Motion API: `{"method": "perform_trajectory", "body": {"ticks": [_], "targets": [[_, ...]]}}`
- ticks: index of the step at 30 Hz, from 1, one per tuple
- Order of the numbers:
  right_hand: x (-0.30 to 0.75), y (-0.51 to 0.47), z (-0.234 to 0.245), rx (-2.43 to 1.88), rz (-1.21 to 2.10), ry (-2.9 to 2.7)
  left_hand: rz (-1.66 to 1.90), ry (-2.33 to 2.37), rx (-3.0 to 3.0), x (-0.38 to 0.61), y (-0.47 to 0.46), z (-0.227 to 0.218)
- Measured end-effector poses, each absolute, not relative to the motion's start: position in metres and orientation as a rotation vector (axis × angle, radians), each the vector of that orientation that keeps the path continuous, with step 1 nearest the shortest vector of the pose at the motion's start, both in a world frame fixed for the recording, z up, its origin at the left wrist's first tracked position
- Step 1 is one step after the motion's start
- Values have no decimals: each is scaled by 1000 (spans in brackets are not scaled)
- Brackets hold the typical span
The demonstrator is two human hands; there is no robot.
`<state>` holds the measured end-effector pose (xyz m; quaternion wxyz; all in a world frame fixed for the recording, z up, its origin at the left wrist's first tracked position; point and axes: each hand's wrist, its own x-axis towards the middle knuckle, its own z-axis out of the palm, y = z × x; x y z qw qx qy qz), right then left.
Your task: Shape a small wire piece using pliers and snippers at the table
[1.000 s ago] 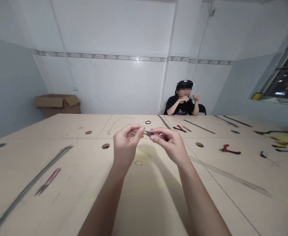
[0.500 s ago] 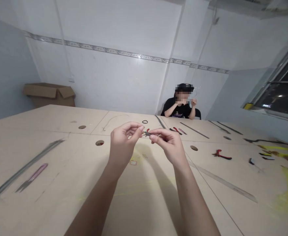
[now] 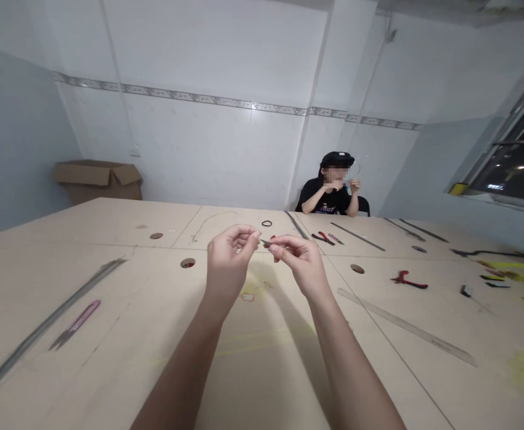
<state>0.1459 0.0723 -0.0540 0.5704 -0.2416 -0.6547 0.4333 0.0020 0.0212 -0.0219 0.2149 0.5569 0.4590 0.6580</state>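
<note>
My left hand (image 3: pixel 228 263) and my right hand (image 3: pixel 298 263) are raised together above the wide plywood table (image 3: pixel 123 358). My right hand is closed around small thread snips, whose dark blades (image 3: pixel 265 242) poke out towards the left hand. The left thumb and forefinger are pinched right beside the blade tip; what they pinch is too thin to make out. A small pink-outlined tag (image 3: pixel 248 296) lies on the table below my hands.
Pink snips (image 3: pixel 76 324) and a long metal strip (image 3: pixel 49 325) lie at the left. A long ruler (image 3: pixel 405 326), red pliers (image 3: pixel 407 279), a black hair tie (image 3: pixel 267 223) and dark strips sit further off. A person in black (image 3: pixel 331 194) sits at the far edge. A cardboard box (image 3: pixel 97 181) stands back left.
My hands stay pinched together with almost no shift between them. The camera has tilted and swung a little, so the table and wall slide in view.
</note>
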Motion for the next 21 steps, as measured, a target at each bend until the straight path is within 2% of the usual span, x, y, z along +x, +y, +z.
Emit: {"method": "perform_trajectory", "body": {"ticks": [21], "targets": [[155, 75, -48, -528, 1062, -1577, 1834, 1182, 1497, 4, 27, -26]]}}
